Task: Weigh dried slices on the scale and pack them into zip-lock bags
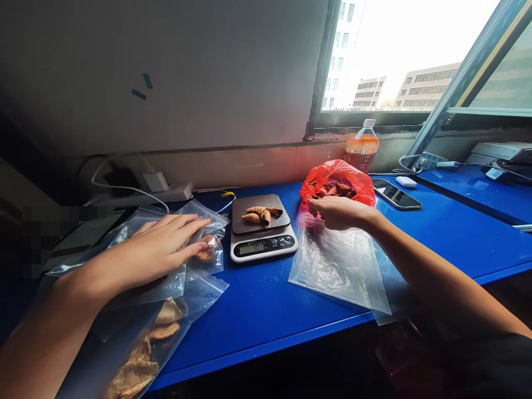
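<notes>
My left hand (160, 244) lies flat, fingers stretched out, on a pile of clear zip bags (216, 216). By its thumb a brown dried piece (206, 250) shows through the plastic. Nearer to me, another zip bag (203, 288) holds several pale dried slices (139, 363). At the front of a red plastic bag (363, 183), my right hand (343, 212) is closed, fingertips partly hidden; I cannot make out what they hold. Reddish-brown dried pieces (341, 190) fill that bag. Between my hands, a digital kitchen scale (264, 249) carries a few tan, curled dried pieces (260, 215).
Flat clear plastic bags (332, 266) lie below my right hand, reaching the blue table's (249, 321) front edge. Behind the red bag stands a drink bottle (363, 147). A phone (398, 194) and white earbud case (406, 182) lie right. A power strip (174, 192) with cables runs along the wall.
</notes>
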### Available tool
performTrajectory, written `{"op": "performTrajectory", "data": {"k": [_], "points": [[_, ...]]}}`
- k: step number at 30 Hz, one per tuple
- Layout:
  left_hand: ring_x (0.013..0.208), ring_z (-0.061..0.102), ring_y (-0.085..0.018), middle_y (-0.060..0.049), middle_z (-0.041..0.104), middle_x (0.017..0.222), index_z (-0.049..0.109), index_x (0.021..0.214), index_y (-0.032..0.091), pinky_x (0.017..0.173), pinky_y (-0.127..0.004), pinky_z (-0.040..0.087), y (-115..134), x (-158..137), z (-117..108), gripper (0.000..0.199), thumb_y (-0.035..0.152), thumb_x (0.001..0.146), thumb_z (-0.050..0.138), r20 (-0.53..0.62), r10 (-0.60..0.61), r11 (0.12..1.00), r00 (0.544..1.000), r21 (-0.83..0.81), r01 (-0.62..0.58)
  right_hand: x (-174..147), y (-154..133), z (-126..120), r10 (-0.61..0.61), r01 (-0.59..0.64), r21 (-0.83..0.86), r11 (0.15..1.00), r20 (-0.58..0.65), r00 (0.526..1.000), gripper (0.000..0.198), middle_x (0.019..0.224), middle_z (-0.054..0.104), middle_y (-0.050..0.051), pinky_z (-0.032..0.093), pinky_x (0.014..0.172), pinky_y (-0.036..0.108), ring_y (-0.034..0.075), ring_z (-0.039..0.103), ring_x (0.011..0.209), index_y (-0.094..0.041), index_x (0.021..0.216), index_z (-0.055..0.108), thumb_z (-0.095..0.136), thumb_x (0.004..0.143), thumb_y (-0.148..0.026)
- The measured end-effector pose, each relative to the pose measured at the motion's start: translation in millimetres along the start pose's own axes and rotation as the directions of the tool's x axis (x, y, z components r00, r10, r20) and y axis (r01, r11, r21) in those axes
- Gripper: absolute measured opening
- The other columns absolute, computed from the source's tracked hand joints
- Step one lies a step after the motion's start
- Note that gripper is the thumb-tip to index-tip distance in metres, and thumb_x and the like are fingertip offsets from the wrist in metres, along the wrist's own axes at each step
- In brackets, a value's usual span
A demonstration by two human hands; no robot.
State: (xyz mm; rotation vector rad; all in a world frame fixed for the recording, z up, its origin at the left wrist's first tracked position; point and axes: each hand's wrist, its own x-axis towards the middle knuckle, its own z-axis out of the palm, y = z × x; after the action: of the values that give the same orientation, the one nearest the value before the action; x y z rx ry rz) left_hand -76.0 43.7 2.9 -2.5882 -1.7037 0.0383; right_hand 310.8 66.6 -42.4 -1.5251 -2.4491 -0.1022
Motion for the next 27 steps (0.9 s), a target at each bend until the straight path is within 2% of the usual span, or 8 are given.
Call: {"op": "performTrajectory", "data": {"k": [3, 4, 7, 10, 14, 17, 21, 27], "points": [[0.152, 0.028, -0.033, -0.01, 0.044, 0.161, 0.048, 0.152, 0.023, 0.122, -0.057, 0.023, -1.1, 0.9, 0.6, 0.064, 0.051, 0.096, 0.032, -0.001, 0.003, 1.0, 1.0, -0.005, -0.003, -15.2, -14.7, -41.3, -0.12, 0.125, -0.029, 0.992, 0.136, 0.983, 0.023, 0.074, 0.061, 0.004, 0.041, 0.06, 0.032, 0.017, 0.051, 0.065, -0.023, 0.073, 0.051, 0.052, 0.073, 0.0], [0.153, 0.026, -0.032, -0.01, 0.043, 0.162, 0.048, 0.152, 0.023, 0.122, -0.057, 0.022, -0.1, 0.1, 0.2, 0.062, 0.049, 0.097, 0.033, -0.058, 0.023, 0.999, 0.998, -0.025, -0.025, -20.9, -22.1, -53.6, -0.177, 0.178, -0.002, 0.984, 0.1, 0.979, 0.022, 0.079, 0.062, 0.005, 0.044, 0.063, 0.033, 0.018, 0.052, 0.068, -0.023, 0.078, 0.053, 0.048, 0.077, -0.002], [0.15, 0.032, -0.031, -0.01, 0.048, 0.157, 0.05, 0.149, 0.022, 0.122, -0.053, 0.026, 7.8, -6.1, -1.3, 0.055, 0.041, 0.099, 0.035, -0.242, 0.135, 0.979, 0.961, -0.114, -0.167, -32.2, -52.4, -71.5, -0.256, 0.28, 0.089, 0.956, -0.217, 0.942, 0.02, 0.092, 0.065, 0.007, 0.049, 0.072, 0.036, 0.021, 0.058, 0.082, -0.024, 0.092, 0.055, 0.042, 0.089, -0.009], [0.138, 0.051, -0.026, -0.006, 0.06, 0.145, 0.053, 0.146, 0.026, 0.116, -0.041, 0.041, 21.1, -15.8, -0.8, 0.049, 0.034, 0.1, 0.039, -0.352, 0.272, 0.91, 0.896, -0.208, -0.358, -32.2, -88.2, -56.4, -0.199, 0.308, 0.15, 0.939, -0.493, 0.847, 0.021, 0.091, 0.065, 0.006, 0.051, 0.073, 0.038, 0.022, 0.06, 0.083, -0.026, 0.097, 0.054, 0.046, 0.089, -0.009], [0.116, 0.068, -0.025, -0.001, 0.073, 0.128, 0.059, 0.14, 0.035, 0.105, -0.037, 0.053, 41.6, -25.7, 5.0, 0.043, 0.037, 0.099, 0.05, -0.407, 0.368, 0.829, 0.836, -0.263, -0.494, -22.0, -124.9, -16.3, -0.224, 0.453, 0.235, 0.86, -0.623, 0.749, 0.034, 0.096, 0.067, 0.006, 0.053, 0.07, 0.034, 0.02, 0.064, 0.082, -0.028, 0.111, 0.047, 0.047, 0.088, -0.004], [0.112, 0.07, -0.026, -0.003, 0.075, 0.123, 0.061, 0.139, 0.033, 0.102, -0.039, 0.055, 52.9, -26.4, 11.8, 0.042, 0.039, 0.098, 0.052, -0.378, 0.402, 0.809, 0.834, -0.279, -0.517, -12.1, -135.9, 8.4, -0.233, 0.477, 0.268, 0.837, -0.615, 0.754, 0.029, 0.097, 0.068, 0.006, 0.051, 0.069, 0.033, 0.02, 0.064, 0.082, -0.026, 0.109, 0.045, 0.047, 0.089, -0.004], [0.105, 0.073, -0.026, -0.006, 0.077, 0.119, 0.067, 0.129, 0.026, 0.097, -0.038, 0.058, 57.4, -19.9, 19.0, 0.039, 0.041, 0.098, 0.05, -0.332, 0.351, 0.83, 0.876, -0.323, -0.455, -0.5, -136.3, 32.4, -0.205, 0.43, 0.28, 0.859, -0.581, 0.788, 0.014, 0.09, 0.068, 0.007, 0.045, 0.062, 0.03, 0.019, 0.062, 0.074, -0.024, 0.102, 0.045, 0.042, 0.096, -0.011], [0.1, 0.074, -0.023, -0.004, 0.077, 0.114, 0.063, 0.129, 0.028, 0.093, -0.035, 0.058, 58.5, -22.1, 18.3, 0.035, 0.044, 0.099, 0.052, -0.399, 0.303, 0.808, 0.865, -0.374, -0.456, 2.0, -133.2, 37.0, -0.139, 0.41, 0.276, 0.869, -0.659, 0.739, 0.017, 0.089, 0.065, 0.005, 0.042, 0.06, 0.029, 0.017, 0.058, 0.07, -0.024, 0.103, 0.044, 0.041, 0.095, -0.01]]}}
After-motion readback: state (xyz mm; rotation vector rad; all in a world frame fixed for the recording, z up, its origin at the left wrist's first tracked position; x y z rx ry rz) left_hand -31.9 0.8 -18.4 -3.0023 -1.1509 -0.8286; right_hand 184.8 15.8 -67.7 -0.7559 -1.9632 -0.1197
